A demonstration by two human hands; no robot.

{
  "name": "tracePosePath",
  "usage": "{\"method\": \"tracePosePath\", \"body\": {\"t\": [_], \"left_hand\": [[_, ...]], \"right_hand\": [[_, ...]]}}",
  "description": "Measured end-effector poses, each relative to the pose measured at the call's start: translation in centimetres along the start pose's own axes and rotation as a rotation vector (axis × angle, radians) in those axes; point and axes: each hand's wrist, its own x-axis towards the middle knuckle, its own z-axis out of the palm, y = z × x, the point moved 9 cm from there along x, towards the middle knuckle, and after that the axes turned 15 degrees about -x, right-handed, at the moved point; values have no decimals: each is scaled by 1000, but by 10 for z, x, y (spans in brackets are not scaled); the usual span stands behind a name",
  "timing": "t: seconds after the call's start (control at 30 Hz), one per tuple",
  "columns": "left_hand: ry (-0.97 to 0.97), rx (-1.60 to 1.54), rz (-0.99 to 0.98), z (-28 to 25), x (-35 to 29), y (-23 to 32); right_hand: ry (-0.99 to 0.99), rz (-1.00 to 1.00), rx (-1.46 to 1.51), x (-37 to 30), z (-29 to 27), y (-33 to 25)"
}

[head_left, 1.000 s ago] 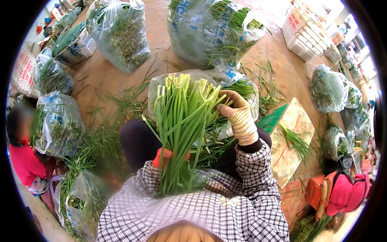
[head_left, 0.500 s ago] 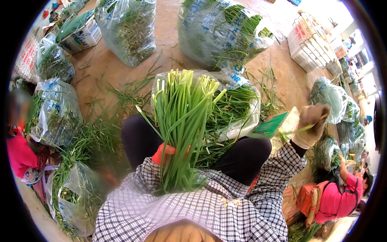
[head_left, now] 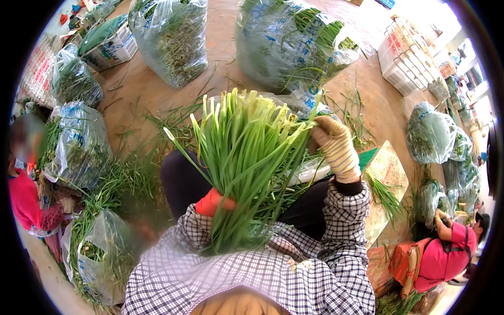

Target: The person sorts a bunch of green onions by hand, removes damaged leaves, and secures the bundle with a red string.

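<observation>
My left hand point(head_left: 215, 203), in a red-orange glove, is wrapped round a thick bunch of chives point(head_left: 247, 142). Its pale cut ends point away from me and fan out, while the green leaves lie back against my checked shirt. My right hand point(head_left: 336, 147), in a striped knit glove, is at the right edge of the fan. Its fingers are closed on a chive stalk whose tip sticks up beside them; the fingertips are partly hidden. Beneath the bunch, between my knees, lie more loose chives point(head_left: 283, 194) on a plastic bag.
A pale board point(head_left: 396, 176) at my right bears a small heap of chives point(head_left: 386, 195). Stuffed plastic bags point(head_left: 283, 44) stand ahead and on both sides. A white crate point(head_left: 407, 58) is at far right. Co-workers in pink point(head_left: 446, 257) sit at either side. Leaf scraps litter the floor.
My right hand has come in from the right, above the board, to the bunch's right edge. The bunch has spread wider in my left hand. The right co-worker's raised arm has come down.
</observation>
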Motion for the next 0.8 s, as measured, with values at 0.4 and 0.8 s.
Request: {"method": "tracePosePath", "body": {"t": [0.4, 0.8], "left_hand": [[-122, -142, 92, -5, -8, 21], [-24, -168, 371, 21, 17, 42]], "right_hand": [[557, -116, 215, -31, -146, 19], [7, 175, 222, -28, 45, -3]]}}
